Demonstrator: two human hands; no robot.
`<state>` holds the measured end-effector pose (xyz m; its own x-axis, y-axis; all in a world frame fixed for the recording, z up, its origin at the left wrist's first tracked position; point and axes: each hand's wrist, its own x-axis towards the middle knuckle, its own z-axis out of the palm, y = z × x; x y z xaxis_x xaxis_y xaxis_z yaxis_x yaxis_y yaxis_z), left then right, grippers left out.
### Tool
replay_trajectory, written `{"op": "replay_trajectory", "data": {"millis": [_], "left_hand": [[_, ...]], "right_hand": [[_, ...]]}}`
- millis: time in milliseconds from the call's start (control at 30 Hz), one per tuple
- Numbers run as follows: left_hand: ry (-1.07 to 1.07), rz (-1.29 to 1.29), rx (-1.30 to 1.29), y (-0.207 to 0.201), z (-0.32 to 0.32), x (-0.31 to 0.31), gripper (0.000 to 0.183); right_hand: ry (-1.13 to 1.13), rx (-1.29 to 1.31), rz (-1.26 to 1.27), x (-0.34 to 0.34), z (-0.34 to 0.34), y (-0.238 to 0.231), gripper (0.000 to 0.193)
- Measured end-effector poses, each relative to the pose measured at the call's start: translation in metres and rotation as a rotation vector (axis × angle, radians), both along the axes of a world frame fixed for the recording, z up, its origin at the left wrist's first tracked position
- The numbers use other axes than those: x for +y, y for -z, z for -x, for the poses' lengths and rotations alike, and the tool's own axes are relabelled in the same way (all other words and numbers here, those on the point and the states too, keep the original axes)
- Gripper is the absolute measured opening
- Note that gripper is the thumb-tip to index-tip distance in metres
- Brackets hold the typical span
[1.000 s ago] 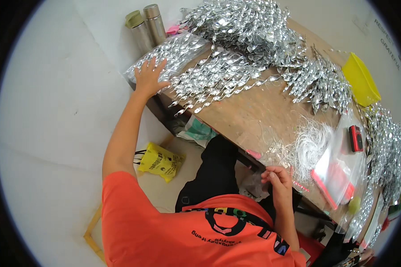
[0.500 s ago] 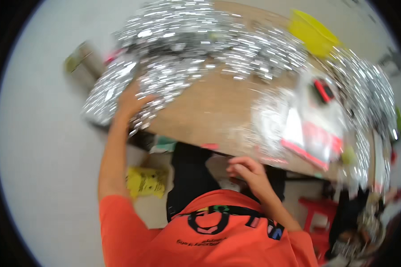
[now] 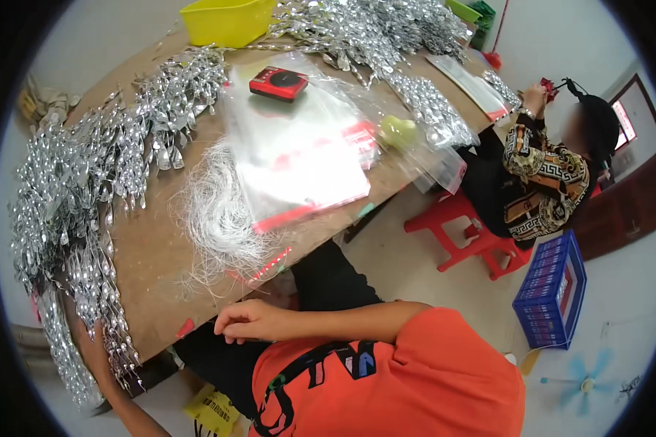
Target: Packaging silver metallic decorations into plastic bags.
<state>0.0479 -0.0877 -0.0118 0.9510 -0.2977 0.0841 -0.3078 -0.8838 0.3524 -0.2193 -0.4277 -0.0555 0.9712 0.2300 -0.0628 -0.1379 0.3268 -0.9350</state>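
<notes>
At the table's left edge my left hand (image 3: 93, 351) reaches in among shiny silver beaded strands (image 3: 91, 280). Its visible fingers are stretched out against them, and the strands partly cover it. My right hand (image 3: 254, 320) hovers over my lap by the near table edge, its fingers loosely curled and nothing visible in them. Just beyond it lies a tangled bundle of thin white threads (image 3: 222, 211). Clear plastic bags with red edges (image 3: 299, 171) lie beside the threads, and a small red and black device (image 3: 278, 84) rests on them.
A yellow basin (image 3: 226, 22) stands at the far side of the brown table (image 3: 142, 251), near more silver strands (image 3: 372, 33). Rightward, another person (image 3: 550, 171) sits by a red stool (image 3: 444, 226) and a blue crate (image 3: 550, 291). A yellow bag (image 3: 213, 411) is below the table.
The view has swung to the right, bringing the seated person and blue crate into sight. My left hand stays at the silver strands; my right hand stays near the table edge.
</notes>
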Motion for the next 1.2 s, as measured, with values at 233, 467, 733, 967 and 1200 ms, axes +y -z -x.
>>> {"op": "replay_trajectory", "data": {"millis": [233, 467, 733, 967, 1200], "left_hand": [[-0.149, 0.226, 0.005, 0.034, -0.005, 0.064, 0.069], [-0.131, 0.278, 0.204, -0.003, 0.056, -0.003, 0.062], [-0.073, 0.399, 0.165, 0.012, 0.097, -0.045, 0.071], [-0.103, 0.426, -0.021, 0.025, 0.102, -0.039, 0.060], [-0.192, 0.595, 0.062, 0.034, 0.110, -0.033, 0.067]], "right_hand": [[-0.045, 0.170, 0.033, 0.002, 0.002, 0.004, 0.020], [-0.065, 0.110, 0.135, 0.008, -0.009, -0.034, 0.023], [0.014, -0.411, 0.798, 0.019, -0.087, -0.064, 0.023], [0.044, -0.837, 1.167, 0.022, -0.090, -0.064, 0.040], [-0.043, -0.778, 1.207, 0.033, -0.086, -0.039, 0.040]]}}
